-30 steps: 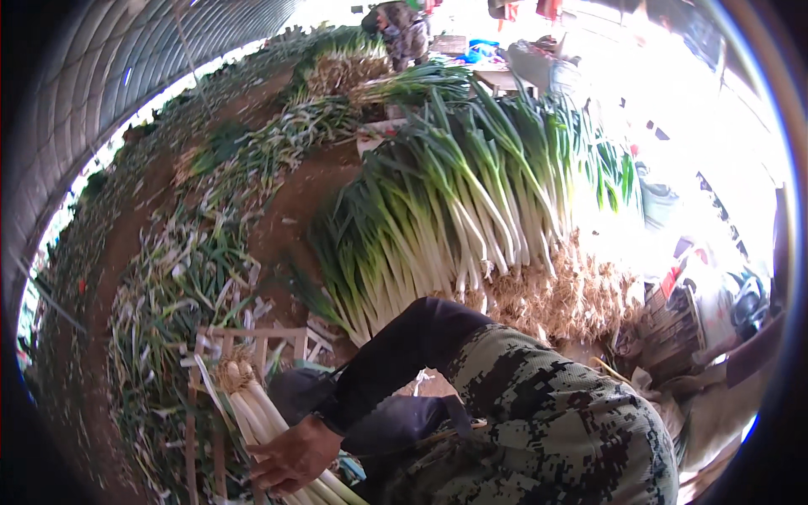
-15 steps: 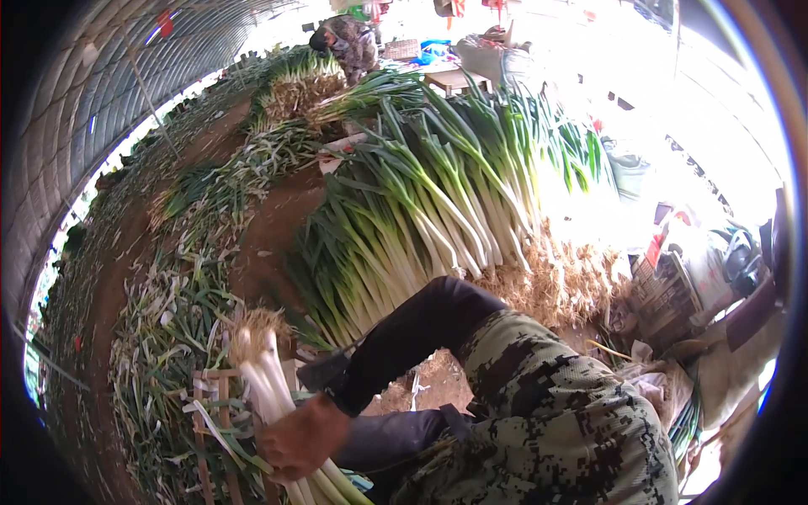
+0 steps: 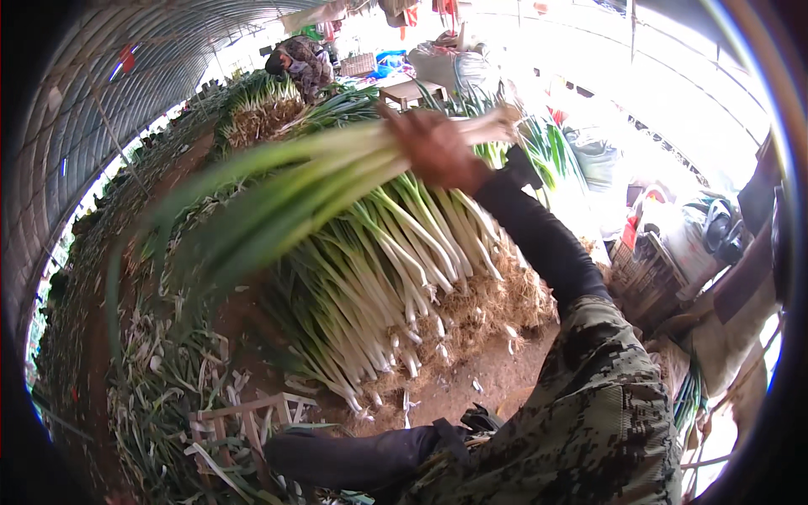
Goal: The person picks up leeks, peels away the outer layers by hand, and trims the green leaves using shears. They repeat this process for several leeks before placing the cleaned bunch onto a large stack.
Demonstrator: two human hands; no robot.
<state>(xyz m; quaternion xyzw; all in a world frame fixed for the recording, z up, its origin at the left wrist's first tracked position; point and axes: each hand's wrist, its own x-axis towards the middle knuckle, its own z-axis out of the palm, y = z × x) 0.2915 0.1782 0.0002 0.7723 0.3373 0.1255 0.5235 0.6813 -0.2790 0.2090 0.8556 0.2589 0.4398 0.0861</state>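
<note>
My right hand [image 3: 433, 150], blurred by motion, grips a bunch of long green onions [image 3: 337, 172] around the white stalks. The bunch is held sideways above a big pile of green onions [image 3: 370, 278]. Its roots point right and its smeared green leaves trail to the left. The piled onions lie side by side, leaves toward the far left and brown roots [image 3: 497, 295] toward the near right. A small wooden frame [image 3: 244, 412] stands at the lower left. My left hand is not visible. A dark-clothed limb [image 3: 362, 459] crosses the lower edge.
Loose leaves and trimmings [image 3: 160, 379] cover the ground at left. Another person [image 3: 303, 66] bends beside a farther onion pile [image 3: 261, 109]. A low wooden table [image 3: 411, 93] and stuffed sacks [image 3: 454, 67] stand at the back, a basket [image 3: 644, 278] and bags at right.
My right hand has swung the green onion bunch from the wooden frame at lower left up and right, over the big pile. The roots now point right. The view has shifted somewhat.
</note>
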